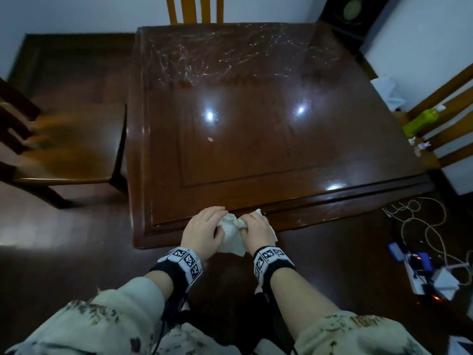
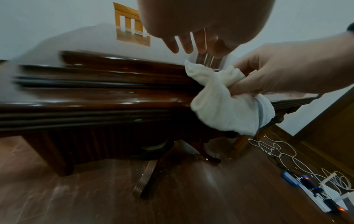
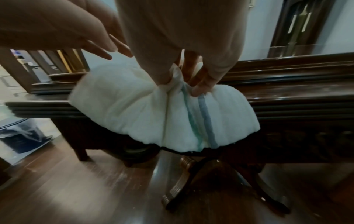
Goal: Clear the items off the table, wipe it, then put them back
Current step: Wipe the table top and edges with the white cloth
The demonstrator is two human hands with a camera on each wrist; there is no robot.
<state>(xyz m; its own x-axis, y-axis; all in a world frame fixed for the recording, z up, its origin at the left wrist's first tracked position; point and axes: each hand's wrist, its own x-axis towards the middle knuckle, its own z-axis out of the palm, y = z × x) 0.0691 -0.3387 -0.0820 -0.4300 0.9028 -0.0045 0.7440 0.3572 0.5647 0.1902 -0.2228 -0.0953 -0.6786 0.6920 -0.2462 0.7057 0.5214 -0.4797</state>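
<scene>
The dark glossy wooden table [image 1: 256, 149] carries no items; smeared streaks show on its far part. A bunched white cloth [image 1: 231, 237] with a blue stripe hangs over the middle of the near edge. My right hand [image 1: 252, 224] pinches the cloth [image 3: 134, 109] at its gathered top, fingers [image 3: 201, 86] curled into the folds. My left hand [image 1: 207, 225] lies just left of it on the table rim, its fingers [image 2: 180, 44] straight and its thumb against the cloth [image 2: 226, 109].
Wooden chairs stand at the left [image 1: 64, 139], the far side [image 1: 194, 8] and the right [image 1: 440, 108]; the right one holds a green pack [image 1: 419, 121] and white paper [image 1: 386, 90]. Cables and a power strip [image 1: 422, 267] lie on the floor right. A bin [image 3: 21, 136] stands far left.
</scene>
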